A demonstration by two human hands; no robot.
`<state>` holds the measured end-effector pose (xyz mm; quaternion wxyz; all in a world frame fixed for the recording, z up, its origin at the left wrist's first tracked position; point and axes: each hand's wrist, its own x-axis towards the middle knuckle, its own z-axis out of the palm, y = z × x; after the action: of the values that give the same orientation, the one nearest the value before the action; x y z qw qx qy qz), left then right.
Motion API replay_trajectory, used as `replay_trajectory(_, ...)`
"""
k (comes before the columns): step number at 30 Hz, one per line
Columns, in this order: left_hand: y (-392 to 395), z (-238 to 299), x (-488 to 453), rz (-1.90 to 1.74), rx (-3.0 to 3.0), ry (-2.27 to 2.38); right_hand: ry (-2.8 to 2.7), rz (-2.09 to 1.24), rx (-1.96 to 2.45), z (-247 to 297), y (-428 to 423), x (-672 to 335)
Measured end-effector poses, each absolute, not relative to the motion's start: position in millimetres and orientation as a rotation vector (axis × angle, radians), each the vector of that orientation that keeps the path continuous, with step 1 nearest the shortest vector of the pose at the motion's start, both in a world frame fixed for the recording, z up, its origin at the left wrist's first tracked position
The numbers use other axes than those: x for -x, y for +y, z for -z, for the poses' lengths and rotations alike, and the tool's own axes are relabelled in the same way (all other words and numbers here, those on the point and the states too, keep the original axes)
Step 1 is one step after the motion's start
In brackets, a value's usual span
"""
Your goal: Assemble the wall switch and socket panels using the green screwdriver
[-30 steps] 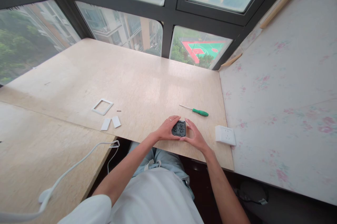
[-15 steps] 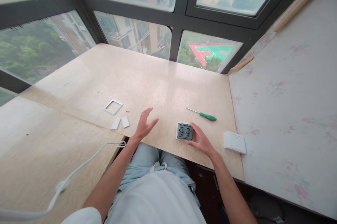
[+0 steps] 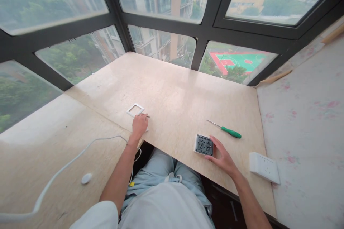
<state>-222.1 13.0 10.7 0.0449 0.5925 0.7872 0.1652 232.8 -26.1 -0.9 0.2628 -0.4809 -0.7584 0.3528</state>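
Note:
My right hand (image 3: 220, 153) grips the right side of a square wall switch (image 3: 203, 145), thumb at its near edge and fingers at the far one. The switch lies on the board with its dark grey inside facing up and a white rim around it. Over to the left, my left hand (image 3: 140, 125) is closed, its fingers curled down beside a white square frame (image 3: 129, 111). A small dark pin or screw (image 3: 148, 117) shows at the fingertips; whether they pinch it is hidden. Beneath this hand, a white flat piece (image 3: 146, 129) is mostly covered.
A screwdriver (image 3: 231, 132) with a green handle lies beyond my right hand. At the wall stands a white socket box (image 3: 264, 167). A white cable (image 3: 80, 149) crosses the left board near a round white disc (image 3: 86, 178). Dark-framed windows (image 3: 204, 28) border the far side.
My left hand has moved left and down over the white pieces by the frame, its fingers going from spread to curled. My right hand stays on the switch. The view has shifted left.

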Motion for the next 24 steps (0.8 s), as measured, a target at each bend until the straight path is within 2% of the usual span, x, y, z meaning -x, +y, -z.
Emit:
replay_trajectory(9, 27.3, -19.8, 235.9, -0.461, -1.815, 2.341, -2.025, -0.966, 1.304, 0.2, -26.6, -232.3)
replay_trajectory(17, 22.3, -26.6, 228.4, -0.777, -1.747, 2.173, -2.003, -0.967, 1.276, 6.5, -26.6, -233.2)
replay_trajectory(24, 16.1, -47.6, 175.1, -0.998, -1.734, 1.828, -1.936, -0.991, 1.262, 10.0, -30.1, -232.3)
